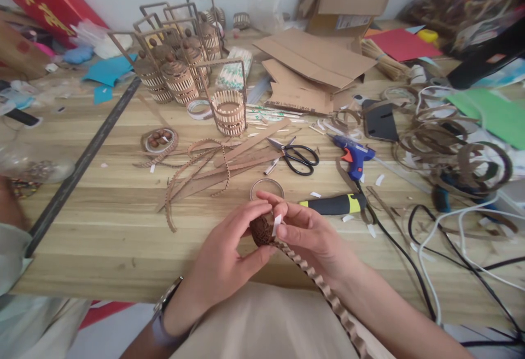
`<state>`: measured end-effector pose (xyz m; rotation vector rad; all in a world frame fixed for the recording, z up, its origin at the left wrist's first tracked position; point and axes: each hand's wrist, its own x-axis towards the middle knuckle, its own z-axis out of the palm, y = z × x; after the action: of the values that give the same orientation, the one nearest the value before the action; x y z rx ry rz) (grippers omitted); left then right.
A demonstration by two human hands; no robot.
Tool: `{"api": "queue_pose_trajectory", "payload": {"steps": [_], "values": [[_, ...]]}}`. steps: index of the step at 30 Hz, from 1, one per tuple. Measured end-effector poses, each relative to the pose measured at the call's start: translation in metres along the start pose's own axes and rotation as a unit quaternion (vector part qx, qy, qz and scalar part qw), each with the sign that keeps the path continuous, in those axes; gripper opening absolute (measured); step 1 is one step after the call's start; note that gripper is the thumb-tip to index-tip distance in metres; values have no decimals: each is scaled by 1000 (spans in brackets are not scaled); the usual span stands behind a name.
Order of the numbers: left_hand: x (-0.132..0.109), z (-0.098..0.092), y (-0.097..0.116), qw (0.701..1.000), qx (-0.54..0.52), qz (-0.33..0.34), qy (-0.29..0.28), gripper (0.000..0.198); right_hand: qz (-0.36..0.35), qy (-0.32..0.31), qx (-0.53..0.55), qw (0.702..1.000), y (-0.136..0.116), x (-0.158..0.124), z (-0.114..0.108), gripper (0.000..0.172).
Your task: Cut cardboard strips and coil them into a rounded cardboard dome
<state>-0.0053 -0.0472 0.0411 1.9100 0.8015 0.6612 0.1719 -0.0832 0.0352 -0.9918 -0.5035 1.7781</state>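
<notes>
Close to the table's front edge, my left hand (223,252) curls its thumb and fingers round a small coil of brown corrugated cardboard (261,231). My right hand (309,233) touches the coil's far side with its fingertips and pinches a small white paper piece (277,222) against it. From the coil, a loose corrugated strip (318,280) trails down to the right past my forearm. Just beyond the fingers lies a cardboard ring (267,188). Part of the coil is hidden by my fingers.
Black-handled scissors (299,158), a blue glue gun (353,154) and a black-and-yellow tool (334,204) lie ahead. Cardboard strips (213,170) spread at centre left. Lantern-like stick baskets (178,77) stand behind. Cables (447,239) and coiled strips (459,140) crowd the right. Another person's arm (12,211) is at left.
</notes>
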Motion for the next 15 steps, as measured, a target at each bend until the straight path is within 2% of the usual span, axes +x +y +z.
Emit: {"api": "queue_pose_trajectory", "payload": {"steps": [15], "values": [[0,2,1,1000,-17,-11,0,48,-62,35,-31,997,10,3,-2,24]]}}
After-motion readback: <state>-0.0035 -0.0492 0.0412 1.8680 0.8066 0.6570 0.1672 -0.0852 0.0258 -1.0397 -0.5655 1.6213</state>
